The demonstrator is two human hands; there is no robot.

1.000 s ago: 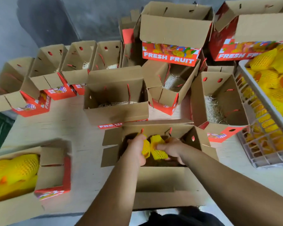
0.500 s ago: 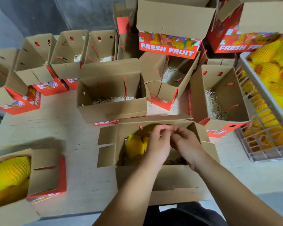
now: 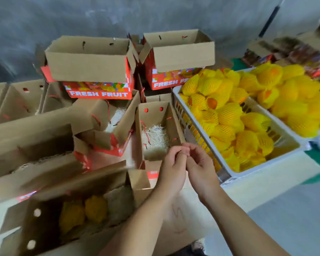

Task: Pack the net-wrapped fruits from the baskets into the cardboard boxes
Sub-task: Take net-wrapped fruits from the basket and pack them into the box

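Observation:
My left hand [image 3: 171, 168] and my right hand [image 3: 201, 169] meet in the middle, fingers loosely curled and touching each other, with nothing visible in either. They hover just in front of an open cardboard box [image 3: 152, 111] lined with straw. Right of them stands a white basket [image 3: 248, 172] heaped with yellow net-wrapped fruits [image 3: 227, 115]. At the near left, an open box [image 3: 44, 218] holds two net-wrapped fruits [image 3: 95, 209] side by side on straw.
Several open straw-lined boxes [image 3: 107, 124] crowd the table's left and middle. Two red "FRESH FRUIT" boxes [image 3: 98, 94] are stacked at the back. A second basket of wrapped fruits [image 3: 296, 108] lies at the far right, and the table edge [image 3: 266, 193] runs below the white basket.
My hands have left the near box, where the fruits now lie, and moved right toward the white basket. The view has swung right, bringing both baskets fully into sight.

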